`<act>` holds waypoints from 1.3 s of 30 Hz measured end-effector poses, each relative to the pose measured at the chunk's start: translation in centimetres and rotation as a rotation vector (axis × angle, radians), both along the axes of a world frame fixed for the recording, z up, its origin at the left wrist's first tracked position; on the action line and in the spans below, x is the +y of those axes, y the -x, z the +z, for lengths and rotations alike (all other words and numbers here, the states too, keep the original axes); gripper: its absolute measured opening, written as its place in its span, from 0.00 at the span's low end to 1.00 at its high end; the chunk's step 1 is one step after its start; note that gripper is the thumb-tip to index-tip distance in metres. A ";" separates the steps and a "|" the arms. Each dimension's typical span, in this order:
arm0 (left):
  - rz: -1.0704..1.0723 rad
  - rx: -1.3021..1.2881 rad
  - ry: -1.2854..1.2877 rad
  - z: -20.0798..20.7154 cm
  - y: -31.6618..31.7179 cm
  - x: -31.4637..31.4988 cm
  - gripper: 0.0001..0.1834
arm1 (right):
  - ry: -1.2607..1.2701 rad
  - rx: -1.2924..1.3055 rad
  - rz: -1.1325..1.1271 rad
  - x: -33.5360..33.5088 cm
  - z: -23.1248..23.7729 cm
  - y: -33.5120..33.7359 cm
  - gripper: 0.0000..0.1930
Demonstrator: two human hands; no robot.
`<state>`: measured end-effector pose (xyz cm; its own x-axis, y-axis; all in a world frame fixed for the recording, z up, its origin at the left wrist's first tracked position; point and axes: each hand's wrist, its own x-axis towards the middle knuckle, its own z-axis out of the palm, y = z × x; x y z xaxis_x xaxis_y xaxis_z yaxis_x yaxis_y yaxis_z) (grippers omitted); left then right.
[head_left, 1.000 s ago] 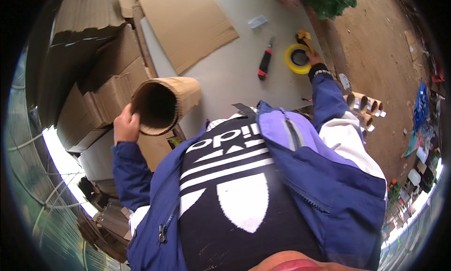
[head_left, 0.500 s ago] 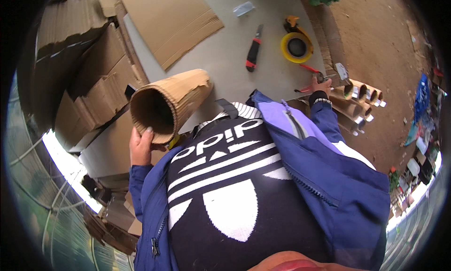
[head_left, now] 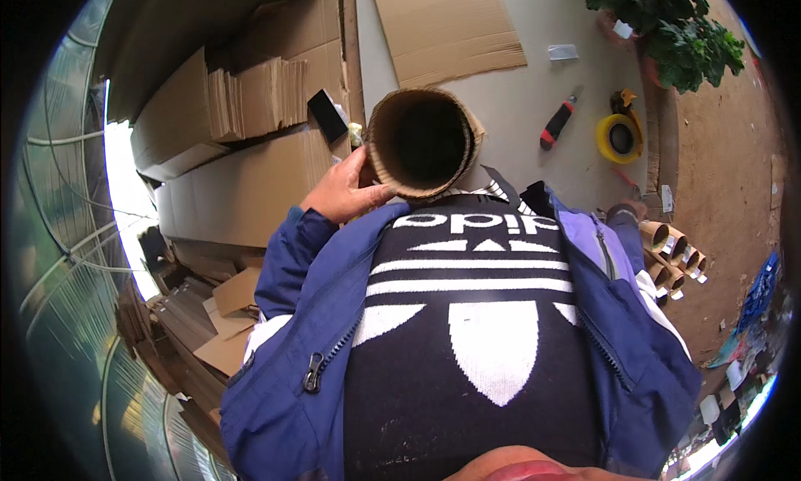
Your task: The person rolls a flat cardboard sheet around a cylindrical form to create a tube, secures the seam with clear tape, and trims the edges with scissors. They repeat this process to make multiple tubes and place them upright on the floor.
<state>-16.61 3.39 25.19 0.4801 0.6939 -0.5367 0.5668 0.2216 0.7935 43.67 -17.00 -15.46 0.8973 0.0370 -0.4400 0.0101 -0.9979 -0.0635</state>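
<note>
Two bare hands at the table, and it's the left hand doing the holding! Its forearm comes up from the lower left, elbow bent out, the blue cuff just behind the wrist. Thumb stretched out along the lower rim, fingers curled round the side, so it's partly closed on a wide cardboard tube. That tube sits right in front of the chest, at the table's near edge, its hollow mouth turned up toward us.

Across to the right hand: low by the table's right corner, arm reaching outward, fingers dark and smeared. A reddish tool seems to lie at its fingertips, but how far the hand is closed, or whether it grips anything, I can't tell.

Beyond it, a yellow tape roll, then a red-and-black utility knife lying aslant, and a flat cardboard sheet farther back. Smaller tubes cluster beside that right hand.
</note>
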 end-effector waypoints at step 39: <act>-0.132 -0.023 -0.800 -3.2 -3.8 12.5 0.16 | -1.055 1.358 0.183 -1.6 34.3 23.0 0.35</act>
